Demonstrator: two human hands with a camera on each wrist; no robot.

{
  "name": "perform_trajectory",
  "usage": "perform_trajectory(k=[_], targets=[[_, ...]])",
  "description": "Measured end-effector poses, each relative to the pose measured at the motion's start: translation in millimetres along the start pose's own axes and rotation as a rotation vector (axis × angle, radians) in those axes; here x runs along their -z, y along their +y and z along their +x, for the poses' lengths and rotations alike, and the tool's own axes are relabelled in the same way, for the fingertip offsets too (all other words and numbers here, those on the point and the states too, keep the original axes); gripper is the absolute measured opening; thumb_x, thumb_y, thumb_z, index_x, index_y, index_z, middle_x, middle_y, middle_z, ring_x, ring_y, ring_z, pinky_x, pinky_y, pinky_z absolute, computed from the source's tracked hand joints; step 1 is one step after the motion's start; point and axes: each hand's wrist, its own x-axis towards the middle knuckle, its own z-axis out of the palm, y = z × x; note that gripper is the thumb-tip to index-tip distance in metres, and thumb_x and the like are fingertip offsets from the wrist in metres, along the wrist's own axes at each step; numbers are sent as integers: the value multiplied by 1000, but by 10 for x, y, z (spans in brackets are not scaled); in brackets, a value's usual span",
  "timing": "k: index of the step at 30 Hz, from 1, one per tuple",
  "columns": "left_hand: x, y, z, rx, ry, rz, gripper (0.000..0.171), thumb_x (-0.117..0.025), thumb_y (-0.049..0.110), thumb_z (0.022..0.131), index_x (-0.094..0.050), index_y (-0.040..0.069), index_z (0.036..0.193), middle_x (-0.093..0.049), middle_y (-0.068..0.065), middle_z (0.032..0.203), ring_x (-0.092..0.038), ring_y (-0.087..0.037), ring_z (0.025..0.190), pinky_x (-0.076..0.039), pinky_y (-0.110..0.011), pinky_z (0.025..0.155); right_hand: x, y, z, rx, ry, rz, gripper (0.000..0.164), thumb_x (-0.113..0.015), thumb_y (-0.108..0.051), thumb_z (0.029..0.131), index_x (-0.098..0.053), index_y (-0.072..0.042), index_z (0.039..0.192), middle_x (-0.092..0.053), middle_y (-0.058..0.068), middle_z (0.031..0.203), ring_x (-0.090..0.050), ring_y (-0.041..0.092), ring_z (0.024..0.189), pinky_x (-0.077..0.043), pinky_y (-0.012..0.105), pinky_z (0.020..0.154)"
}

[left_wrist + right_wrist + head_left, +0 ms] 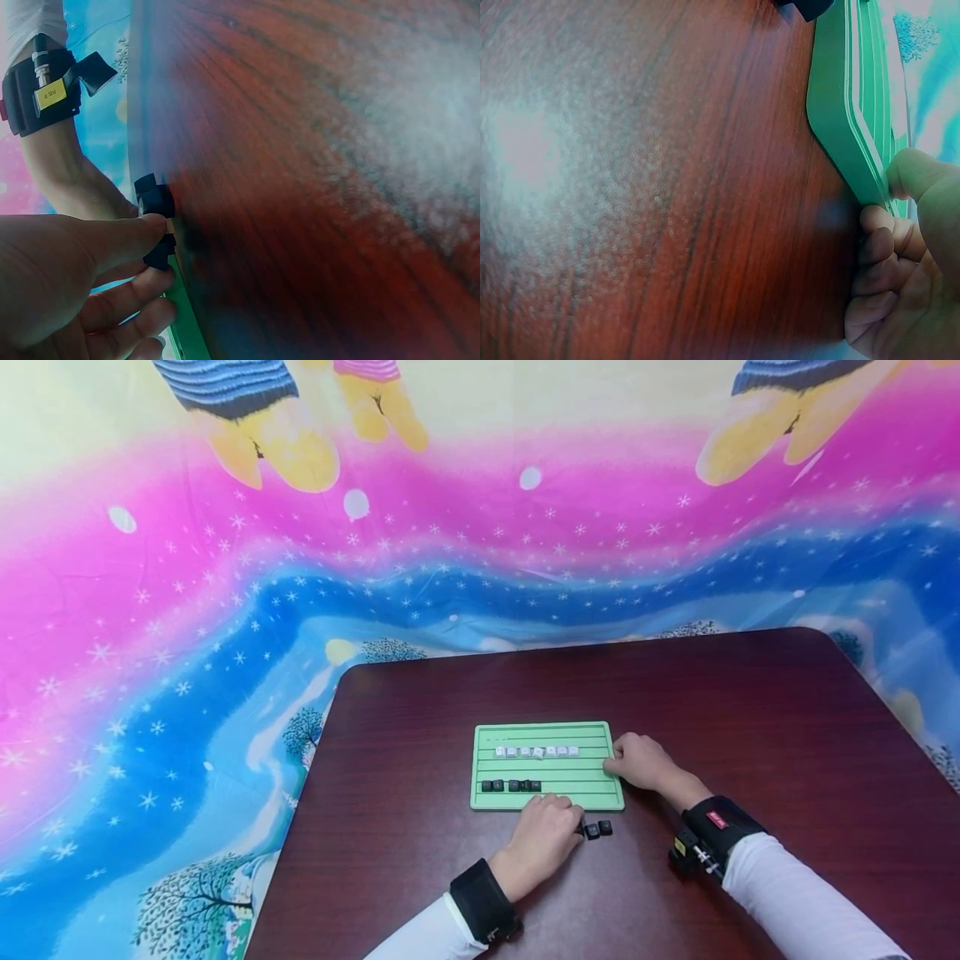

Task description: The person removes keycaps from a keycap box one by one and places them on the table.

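Observation:
A ridged green board (570, 777) lies on the table, with a row of white keycaps (537, 752) and, lower down, a row of black keycaps (513, 786). Just below its near edge, my left hand (542, 837) pinches a black keycap (159, 253) between thumb and fingers. Right beside those fingertips sit loose black keycaps (592, 831) on the tabletop. My right hand (643, 762) grips the board's right edge; in the right wrist view its thumb lies over the rim and the curled fingers are against the side.
The dark reddish wooden table (405, 735) has rounded far corners. Behind it hangs a colourful printed cloth (450, 543). Black straps with small camera mounts sit on both wrists, the right wrist strap (723, 827) standing near the board's right side.

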Motion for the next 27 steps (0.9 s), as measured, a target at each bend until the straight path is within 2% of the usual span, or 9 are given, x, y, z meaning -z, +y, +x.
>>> perform_trajectory(k=[8,27], targets=[[-32,13,3,3,-17,-6,18,-81,37,83,-72,23,88,-69,10,82,-61,-8,74,-39,-21,62,-5,4,6,-13,8,-6,38,-63,-20,86,-38,-17,57,-31,-7,52,-32,11,47,-25,24,51],[-54,31,-2,-2,9,0,20,-83,39,81,-71,24,86,-68,11,78,-59,-6,70,-34,-20,59,-3,2,4,-2,4,-4,38,-62,-19,85,-37,-18,57,-30,-7,52,-30,11,48,-25,24,51]])
